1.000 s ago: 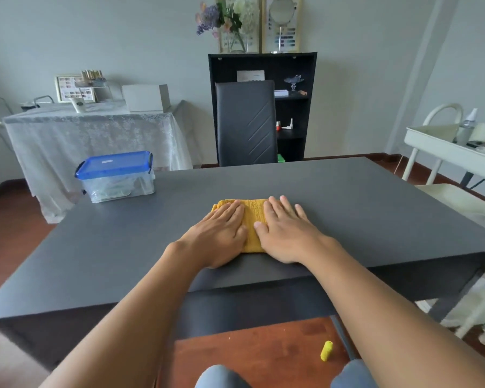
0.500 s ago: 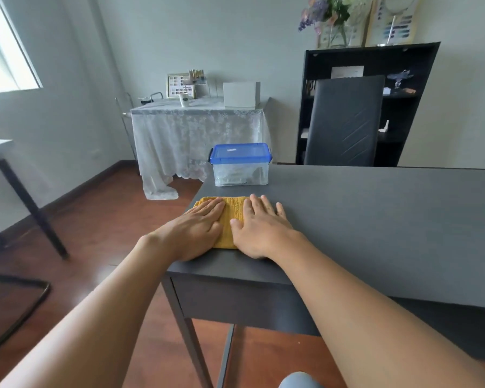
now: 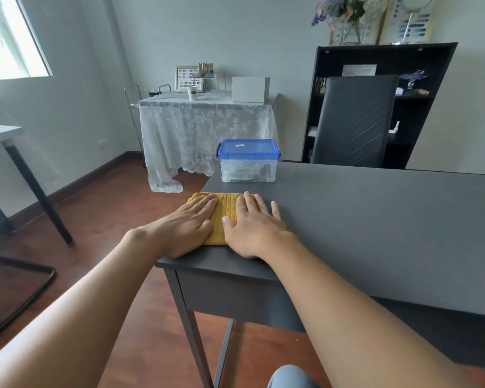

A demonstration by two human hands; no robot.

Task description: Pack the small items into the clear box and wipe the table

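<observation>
A folded yellow cloth (image 3: 225,212) lies flat on the dark grey table (image 3: 361,219), near its left edge. My left hand (image 3: 186,226) presses on the cloth's left part, palm down with fingers together. My right hand (image 3: 254,224) presses on its right part, fingers spread, partly resting on the table. The clear box (image 3: 248,161) with its blue lid shut stands at the table's far left corner, just beyond the cloth. Items show dimly through its walls.
A dark chair (image 3: 353,121) stands behind the table, in front of a black shelf (image 3: 420,79). A side table with a lace cover (image 3: 205,130) stands beyond the box. A white desk (image 3: 0,133) is at the left. The floor is wooden.
Both hands have slid the yellow cloth leftwards along the table, from its middle to its left edge, close to the clear box. My view has turned left with them.
</observation>
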